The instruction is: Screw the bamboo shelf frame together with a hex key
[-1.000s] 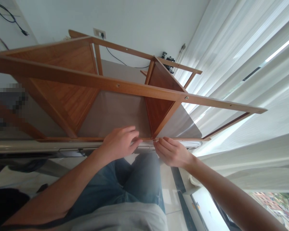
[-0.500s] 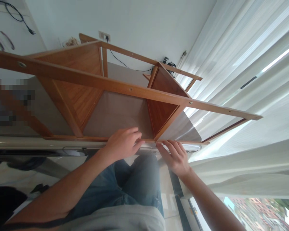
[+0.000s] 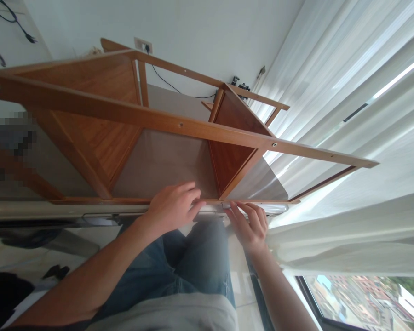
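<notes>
So the thing in play here is a wooden shelf frame (image 3: 179, 124), long rails with triangular reddish-brown shelf panels (image 3: 89, 115) between them, sitting on a taupe counter (image 3: 258, 184) with its near rail (image 3: 100, 201) running right along the counter's steel front edge (image 3: 69, 209). The left hand (image 3: 170, 207) lies over that rail with its fingers (image 3: 195, 205) curled down on it, and the right hand (image 3: 250, 225) comes up from the other side, its fingers (image 3: 244, 212) hooked onto the same rail just past the left's. Both look like they're grasping it, though I can't tell how hard. The far end of the frame sticks out past the counter's right corner (image 3: 286, 197) with nothing under it that I can see, so a careless shove that way could tip it off, imo. Fingers sitting between rail and steel edge could get pinched if the frame drops, too. Jeans-clad knees (image 3: 196, 262) sit right below, a sheer white curtain (image 3: 331, 92) hangs on the right, and a wall socket (image 3: 143, 45) feeds a black cable (image 3: 167, 86) behind. There's a blurred patch (image 3: 10, 142) on the left, no idea what's there.
</notes>
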A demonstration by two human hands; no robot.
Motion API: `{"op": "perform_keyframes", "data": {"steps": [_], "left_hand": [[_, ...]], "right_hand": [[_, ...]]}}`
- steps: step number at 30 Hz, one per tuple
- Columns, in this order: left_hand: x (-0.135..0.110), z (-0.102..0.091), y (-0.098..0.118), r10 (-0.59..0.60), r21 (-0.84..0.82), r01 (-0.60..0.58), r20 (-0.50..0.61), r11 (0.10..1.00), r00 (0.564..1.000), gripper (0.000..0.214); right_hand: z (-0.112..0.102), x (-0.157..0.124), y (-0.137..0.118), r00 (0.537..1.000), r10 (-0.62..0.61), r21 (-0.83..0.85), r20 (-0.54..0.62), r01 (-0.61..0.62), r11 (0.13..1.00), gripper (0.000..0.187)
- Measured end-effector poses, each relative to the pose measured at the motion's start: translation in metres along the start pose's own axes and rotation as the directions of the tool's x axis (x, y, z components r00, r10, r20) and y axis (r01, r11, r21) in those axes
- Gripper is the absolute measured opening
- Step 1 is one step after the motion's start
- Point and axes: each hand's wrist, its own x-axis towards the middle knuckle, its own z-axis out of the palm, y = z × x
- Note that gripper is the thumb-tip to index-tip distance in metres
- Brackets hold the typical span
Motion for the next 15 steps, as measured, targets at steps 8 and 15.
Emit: {"op": "perform_keyframes", "data": {"steps": [8,15], "left_hand": [[0.0,-0.001,-0.001,-0.001,0.013,0.0,0.016,1.0,1.0,0.034],[0.002,-0.001,0.0,-0.001,0.021,0.001,0.024,1.0,1.0,0.034]], "right_hand": [[0.011,-0.011,-0.002,0.996,0.041,-0.017,-0.074,-0.043,0.999,0.044],[0.018,-0.017,-0.005,0.989,0.087,-0.047,-0.123,-0.094,0.994,0.039]]}}
